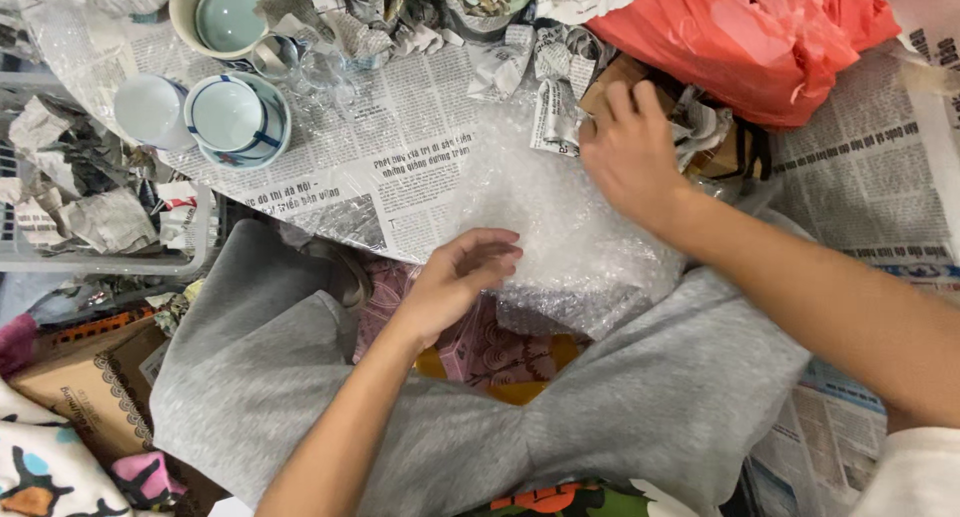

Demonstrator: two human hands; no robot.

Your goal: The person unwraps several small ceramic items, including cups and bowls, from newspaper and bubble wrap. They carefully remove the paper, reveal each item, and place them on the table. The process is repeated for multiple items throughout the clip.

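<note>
A sheet of clear bubble wrap [560, 217] lies over newspaper [400, 147] in front of me, hanging onto my grey-trousered knees. My left hand [455, 282] rests with curled fingers on the wrap's near edge, pinching it. My right hand [630, 152] presses flat on the wrap's far right part, fingers reaching toward crumpled newspaper and a brown object partly hidden beneath it.
Blue-rimmed white cups [235, 117] and a pale cup [150, 107] stand at the upper left, with a cream bowl [220, 17] behind. A red plastic bag [750, 37] sits top right. A grey crate [100, 217] of crumpled paper and a cardboard box [85, 387] are at left.
</note>
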